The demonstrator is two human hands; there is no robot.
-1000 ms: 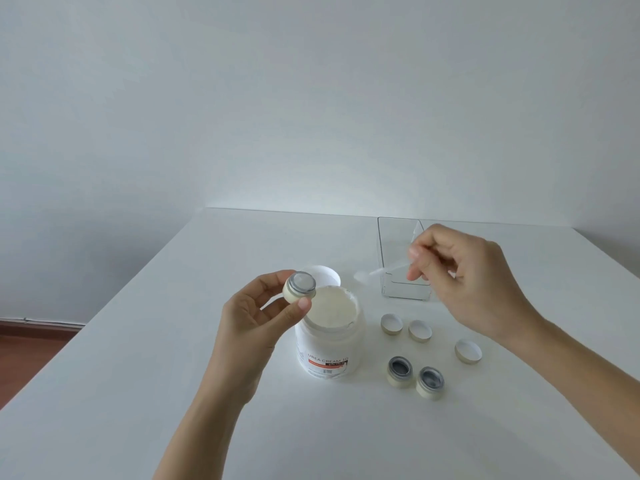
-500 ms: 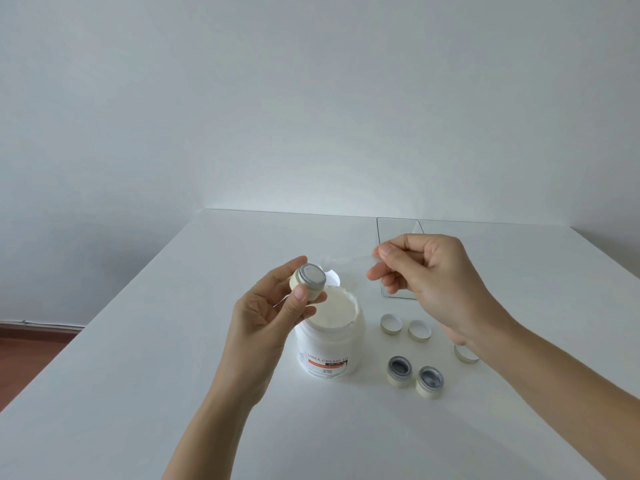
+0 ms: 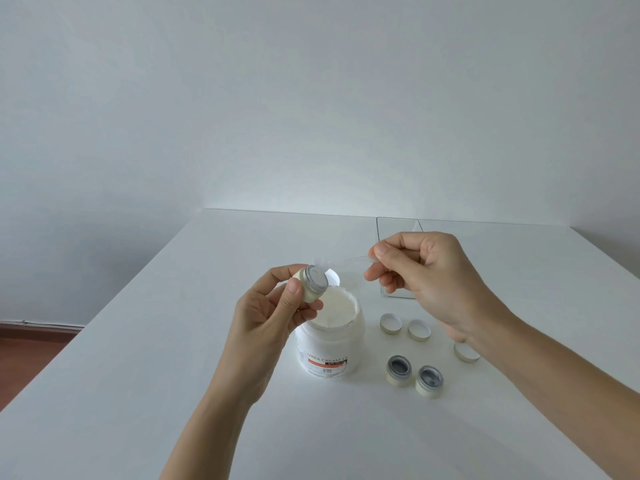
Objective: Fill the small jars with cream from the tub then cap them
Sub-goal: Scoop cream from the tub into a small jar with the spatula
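Since half a second ago, the right hand [image 3: 429, 271] has been bringing a clear plastic spatula [image 3: 346, 263] leftward, so that its white-loaded tip is now meeting the rim of the small jar [image 3: 313, 284] held up by the left hand [image 3: 273, 313]. Thumb and curled fingers of the left hand are gripping the cream-coloured jar by its body, tilting its silver-rimmed mouth toward 2 o'clock. Right thumb and forefinger are pinching the spatula's handle, the remaining fingers curling loosely beneath.

Directly below the raised jar, the open tub of cream [image 3: 329, 337] is standing on the white table [image 3: 138, 341], its label reading "UREA CREAM". Behind it, at 12 o'clock, a white lid [image 3: 334, 277] is partly showing. At the tub's 4 o'clock, two more small jars [image 3: 399, 370] [image 3: 429, 381] are standing uncapped, just beside each other. Two caps [image 3: 390, 323] [image 3: 419, 329] are lying upturned at the tub's 3 o'clock, and a third cap [image 3: 465, 353] is lying farther right, partly hidden under the right wrist. A clear plastic box [image 3: 394, 230] is standing at the tub's 1 o'clock, behind the right hand.
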